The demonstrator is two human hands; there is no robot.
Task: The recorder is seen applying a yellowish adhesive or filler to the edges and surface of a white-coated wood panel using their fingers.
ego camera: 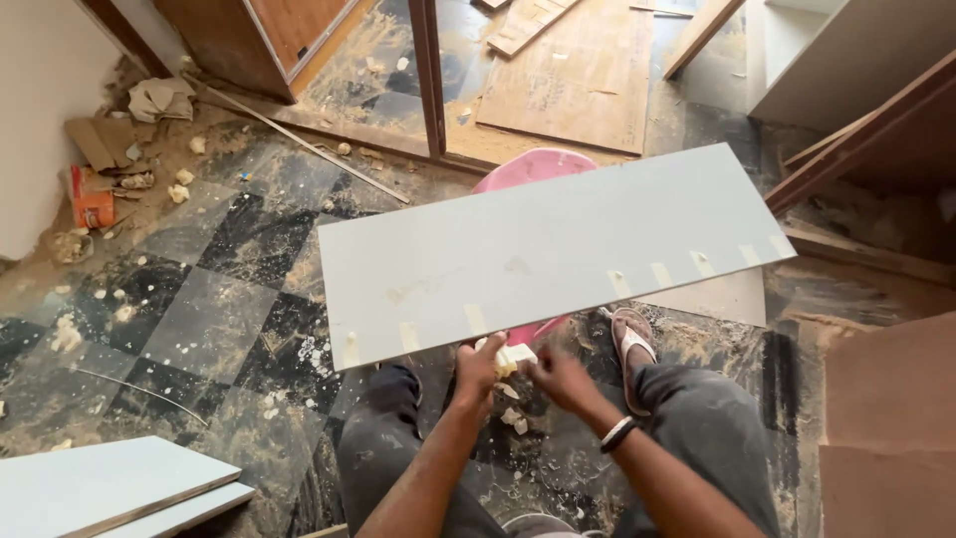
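Sitting low over a dusty checkered floor [219, 299]. Left hand [480, 367] pinching a small pale yellowish lump [515, 358], fingers closed around it, right at the near edge of a long white board [548, 249]. Right hand [560, 381] just beside, fingers curled narrow at the same lump. Board resting across a pink stool [533, 167], pale strips [473, 319] lining its near edge.

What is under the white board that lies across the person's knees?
Under the white board a pink plastic stool shows at both edges; its middle and legs are covered. Both hands hold a pale piece below the near edge.
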